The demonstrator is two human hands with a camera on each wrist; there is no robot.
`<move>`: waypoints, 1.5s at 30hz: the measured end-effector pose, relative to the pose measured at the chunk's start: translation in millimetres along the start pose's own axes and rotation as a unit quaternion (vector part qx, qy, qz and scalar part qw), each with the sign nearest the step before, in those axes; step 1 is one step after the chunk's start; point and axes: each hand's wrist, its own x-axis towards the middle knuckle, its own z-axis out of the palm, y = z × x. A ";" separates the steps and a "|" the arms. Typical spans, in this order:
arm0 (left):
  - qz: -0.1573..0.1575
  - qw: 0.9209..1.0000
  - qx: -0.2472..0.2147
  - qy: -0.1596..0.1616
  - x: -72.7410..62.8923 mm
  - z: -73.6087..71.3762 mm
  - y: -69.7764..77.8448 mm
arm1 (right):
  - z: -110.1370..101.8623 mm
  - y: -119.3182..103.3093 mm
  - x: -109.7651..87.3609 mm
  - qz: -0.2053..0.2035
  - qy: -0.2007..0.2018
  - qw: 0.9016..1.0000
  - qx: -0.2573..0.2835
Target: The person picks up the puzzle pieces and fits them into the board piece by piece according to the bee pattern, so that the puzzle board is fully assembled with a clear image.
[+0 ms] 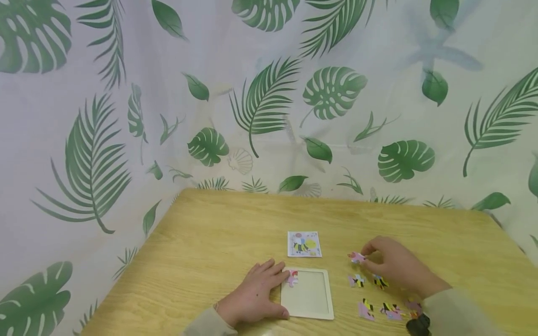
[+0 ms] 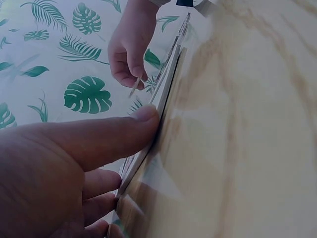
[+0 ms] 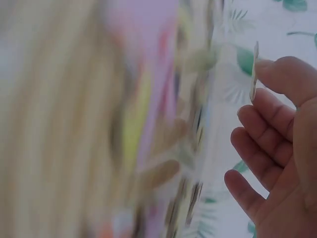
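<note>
My right hand (image 1: 397,263) pinches a pink jigsaw piece (image 1: 356,257) between thumb and fingers, held above the table right of the tray. In the right wrist view the piece (image 3: 255,72) shows edge-on, with the other fingers loosely bent. My left hand (image 1: 256,294) rests along the left side of a pale square puzzle tray (image 1: 329,294), its fingers extended. Its thumb (image 2: 133,131) presses the tray's edge in the left wrist view. One pink and red jigsaw piece (image 1: 293,279) lies in the tray's upper left corner, partly under the left fingertips.
Several loose jigsaw pieces (image 1: 366,309) lie right of the tray, some under the right forearm. A picture card (image 1: 304,251) showing a bee lies behind the tray. The wooden table (image 1: 210,233) meets a leaf-patterned curtain (image 1: 269,168) at its back and left.
</note>
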 end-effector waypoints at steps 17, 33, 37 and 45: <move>0.005 1.000 0.003 0.004 0.8 -0.1 -0.5 | 35.4 -64.7 5.1 -0.049 0.009 0.997 0.054; 0.006 1.000 -0.011 0.002 -1.2 -1.0 0.9 | 57.3 -95.6 17.6 -0.036 0.002 0.999 0.011; 0.007 1.000 -0.007 0.005 -1.4 -0.8 1.9 | 61.5 -100.0 21.2 -0.021 0.001 1.000 0.018; 0.010 1.000 0.001 0.007 -2.5 -2.0 3.2 | 73.1 -105.5 27.7 -0.002 -0.004 1.000 0.016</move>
